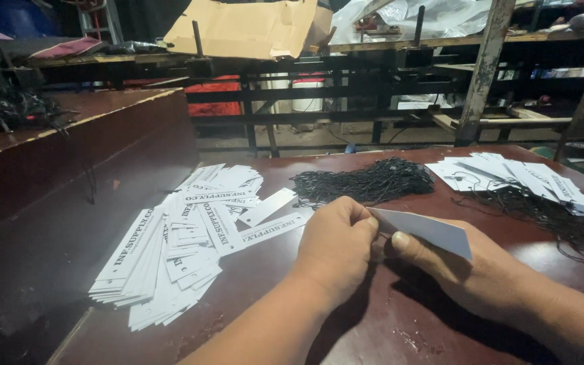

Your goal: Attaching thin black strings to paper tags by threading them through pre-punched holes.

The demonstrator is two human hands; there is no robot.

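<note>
Centrally, near the tabletop's [346,318] front edge, a white paper tag [430,231] is held above the wood: the right hand [471,274] grips it under the thumb, and the left hand [336,247] pinches its near end with closed fingertips. Keeping that end steady matters. Black strings [366,182] lie just behind; loose tags [184,236] spread toward the left edge, strung ones [515,177] toward the right.

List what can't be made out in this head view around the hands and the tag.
- Left hand fingertips: curled under, hidden by the hand's own back; whether they pinch a string is unclear.
- White tag: near end covered by both hands; its hole is unseen.
- Right hand: palm side hidden; forearm cut by the frame edge.
- Black strings: single strands too thin to separate.
- Strung tags: far right in shadow.
</note>
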